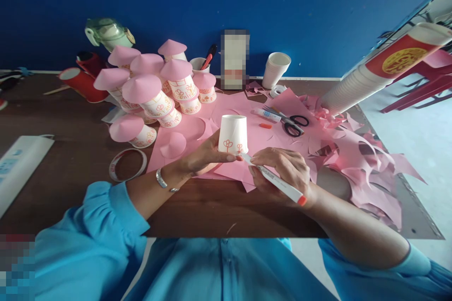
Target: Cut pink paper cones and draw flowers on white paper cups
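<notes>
A white paper cup [233, 130], upside down, is gripped by my left hand [208, 155], whose thumb lies along its lower edge. Red-orange flowers are drawn on its lower side. My right hand [282, 169] is closed round a white marker pen [278, 183] with an orange end. The pen's tip meets the cup near its rim, beside the drawn flowers. The orange pen cap [265, 126] lies on the pink paper [229, 174] behind my right hand. To the left stand several decorated cups with pink paper cones [141, 88] on top.
Scissors [296, 124], a glue stick [266, 114] and paper offcuts [360, 150] lie on the right. A tape roll [127, 164] rests on the left. Stacked cups [276, 70] stand behind; a long sleeve of cups [370, 75] leans at the right. A blue wall [296, 9] closes the back.
</notes>
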`<state>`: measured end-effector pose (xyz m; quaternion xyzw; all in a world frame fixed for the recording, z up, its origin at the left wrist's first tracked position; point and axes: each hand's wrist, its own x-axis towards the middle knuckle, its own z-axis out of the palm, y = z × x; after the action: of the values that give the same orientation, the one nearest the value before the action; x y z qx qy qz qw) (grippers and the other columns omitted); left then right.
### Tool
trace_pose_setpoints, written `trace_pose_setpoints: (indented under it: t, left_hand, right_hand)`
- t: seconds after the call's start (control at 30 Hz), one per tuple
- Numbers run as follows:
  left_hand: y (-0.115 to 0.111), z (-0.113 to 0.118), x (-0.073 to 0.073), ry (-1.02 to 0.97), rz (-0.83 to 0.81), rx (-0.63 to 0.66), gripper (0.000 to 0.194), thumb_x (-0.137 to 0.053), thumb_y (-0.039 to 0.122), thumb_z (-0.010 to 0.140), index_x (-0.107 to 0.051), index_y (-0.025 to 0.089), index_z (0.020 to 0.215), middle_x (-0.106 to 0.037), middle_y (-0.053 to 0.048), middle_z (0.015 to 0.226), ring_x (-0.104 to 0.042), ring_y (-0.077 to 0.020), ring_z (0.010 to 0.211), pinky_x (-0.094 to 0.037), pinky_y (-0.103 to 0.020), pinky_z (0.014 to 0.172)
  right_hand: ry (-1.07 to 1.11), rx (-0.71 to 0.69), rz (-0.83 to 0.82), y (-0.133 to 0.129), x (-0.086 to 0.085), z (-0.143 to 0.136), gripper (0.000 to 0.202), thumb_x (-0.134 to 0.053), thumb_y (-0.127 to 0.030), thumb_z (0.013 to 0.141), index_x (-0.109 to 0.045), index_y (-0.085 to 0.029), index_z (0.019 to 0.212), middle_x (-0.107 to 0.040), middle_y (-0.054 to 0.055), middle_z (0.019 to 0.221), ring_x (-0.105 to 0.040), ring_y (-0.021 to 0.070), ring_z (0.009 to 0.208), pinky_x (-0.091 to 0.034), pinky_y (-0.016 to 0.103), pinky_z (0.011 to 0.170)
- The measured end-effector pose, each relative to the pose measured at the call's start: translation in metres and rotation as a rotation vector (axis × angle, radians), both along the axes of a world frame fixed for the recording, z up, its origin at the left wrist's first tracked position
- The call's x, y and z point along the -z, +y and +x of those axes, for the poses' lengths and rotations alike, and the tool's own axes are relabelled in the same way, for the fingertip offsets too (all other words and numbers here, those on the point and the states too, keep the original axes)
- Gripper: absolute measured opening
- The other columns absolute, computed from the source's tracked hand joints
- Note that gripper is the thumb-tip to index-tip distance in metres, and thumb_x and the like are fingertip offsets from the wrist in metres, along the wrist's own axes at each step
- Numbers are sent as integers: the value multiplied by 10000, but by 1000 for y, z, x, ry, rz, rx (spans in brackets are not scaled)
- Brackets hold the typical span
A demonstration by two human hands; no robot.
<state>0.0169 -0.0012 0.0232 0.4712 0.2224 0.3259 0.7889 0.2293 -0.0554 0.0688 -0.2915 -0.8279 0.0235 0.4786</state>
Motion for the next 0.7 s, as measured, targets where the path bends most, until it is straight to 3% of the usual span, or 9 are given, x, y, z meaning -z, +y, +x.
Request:
trace_pose_setpoints:
  t: [0.17,0.4,0.7]
  left_hand:
    - [1,1,6,-3,-4,2,495,-916,282,745,-659,232,1166,-704,-40,1056,-660,-204,969,-520,-355,868]
    - [1,3,0,63,-5,3,605,-932,322,725,-643,231,1248,-705,-65,1103,-665,-241,1020,-526,-389,889]
    - [1,3,2,4,-16,-6,487,-924,279,731,-671,219,1143,-692,-48,1073,-647,-194,955,-526,-330,840]
  right_hand:
    - [-2,-6,4,0,-1,0,188,-653,-69,919,-609,-219,1024,-747,-5,767,-743,152,628,-610,253,570]
    - [0,-32,-13,1,0,0,183,-658,-72,911,-619,-210,1024,-754,7,768,-764,176,650,-615,271,576]
    - [-30,-24,-23,0,-3,1,196,-627,-60,888,-596,-223,993,-758,1,767,-743,151,611,-603,245,562]
